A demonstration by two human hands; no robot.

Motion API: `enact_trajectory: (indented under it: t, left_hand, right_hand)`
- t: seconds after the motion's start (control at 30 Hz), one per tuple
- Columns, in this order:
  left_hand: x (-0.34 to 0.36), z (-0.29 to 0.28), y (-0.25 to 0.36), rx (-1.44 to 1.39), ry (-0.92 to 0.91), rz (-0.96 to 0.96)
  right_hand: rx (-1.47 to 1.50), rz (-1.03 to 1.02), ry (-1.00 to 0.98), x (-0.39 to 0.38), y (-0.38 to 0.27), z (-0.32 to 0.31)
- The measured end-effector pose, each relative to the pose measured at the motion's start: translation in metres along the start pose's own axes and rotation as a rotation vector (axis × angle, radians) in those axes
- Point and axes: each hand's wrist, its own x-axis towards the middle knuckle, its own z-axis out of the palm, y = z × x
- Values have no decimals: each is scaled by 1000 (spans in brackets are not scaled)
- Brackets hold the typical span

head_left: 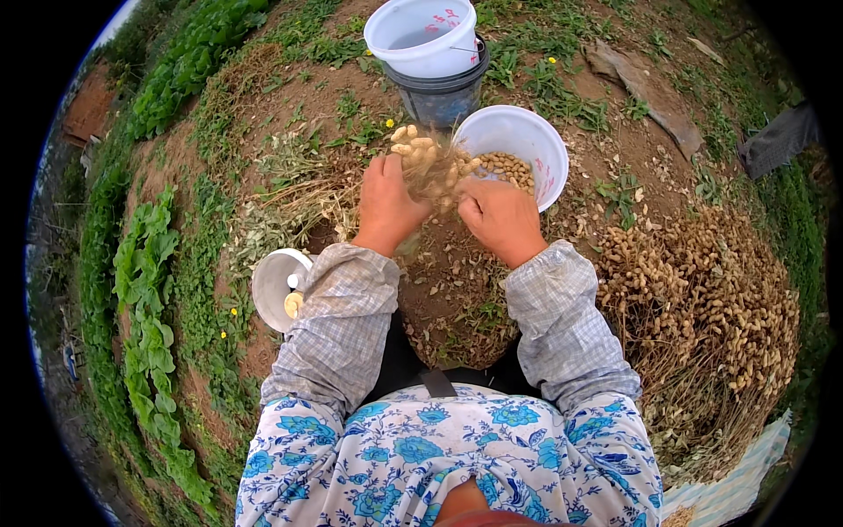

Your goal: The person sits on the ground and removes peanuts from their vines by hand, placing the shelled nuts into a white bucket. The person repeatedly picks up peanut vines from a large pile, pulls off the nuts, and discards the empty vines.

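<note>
My left hand (pixel 386 207) is closed around a dried peanut plant (pixel 425 169), its tangled roots and pale pods showing above and beside the fingers. Close by on the right, my right hand (pixel 502 216) has its fingers curled at the same roots. What sits in that grip is hidden. Just beyond the right hand, a white bucket (pixel 551 156) leans toward me with loose peanuts (pixel 509 167) inside. Bare stalks and dry leaves (pixel 303 204) lie to the left of my left hand.
A large heap of unpicked peanut plants (pixel 702 303) lies at right, near a striped sheet (pixel 733 474). Ahead, a white bucket (pixel 426 60) is stacked in a black one (pixel 439 98). A small white pail (pixel 266 294) stands by my left forearm. Leafy green plants (pixel 149 342) grow farther left.
</note>
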Motion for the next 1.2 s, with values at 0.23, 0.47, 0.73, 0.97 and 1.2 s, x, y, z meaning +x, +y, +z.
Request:
enact_trajectory:
  t: [0.23, 0.47, 0.73, 0.97, 1.2]
  left_hand:
    - [1, 5, 4, 13, -12, -29]
    - [-4, 8, 7, 5, -24, 40]
    - [-3, 6, 5, -1, -20, 21]
    - [5, 1, -13, -59, 0, -112]
    - [6, 4, -5, -191, -38, -171]
  right_hand:
    - [558, 170, 36, 5, 19, 20]
    - [440, 282, -73, 5, 19, 17]
    - [717, 254, -369, 3, 15, -26]
    - [-92, -6, 329, 11, 53, -24]
    - [507, 175, -86, -3, 15, 6]
